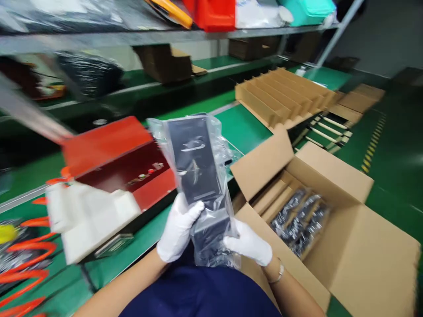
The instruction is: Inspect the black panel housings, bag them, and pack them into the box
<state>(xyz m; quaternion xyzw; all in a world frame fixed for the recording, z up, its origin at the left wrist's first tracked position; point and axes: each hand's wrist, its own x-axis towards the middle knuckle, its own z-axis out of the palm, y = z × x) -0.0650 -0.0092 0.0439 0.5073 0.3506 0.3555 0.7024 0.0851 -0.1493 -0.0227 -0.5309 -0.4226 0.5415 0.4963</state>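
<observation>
Front edge of the green desk [244,127] runs diag. past the person, w/ a bare strip beyond the bagged dark unit [198,163]. Tight on the L: the red box [105,141] sits close to the unit's bag, w/ a white block [92,215] in front of it and an orange coiled hose [29,247] at the far L. On the R, an open carton [376,255] has its flaps spread, the nearest one just beside the R hand [249,242]; wrapped dark pcs [299,220] lie in a row inside. Floor beyond is open, w/ yellow-black tape [373,143].

Unit is up in front of the person's navy top [201,293], btw red box and carton, tilted, long panel end pointing away. Both hands have it: L hand [176,233] grasps the L side, thumb over the front, fingers mostly hidden; R hand, also white-gloved, closes on the lower R side thru the clear plastic.

Writing: a thin pale line low on the panel, maybe print or glare, too blurred to read. White streaks higher up look like reflections.
</observation>
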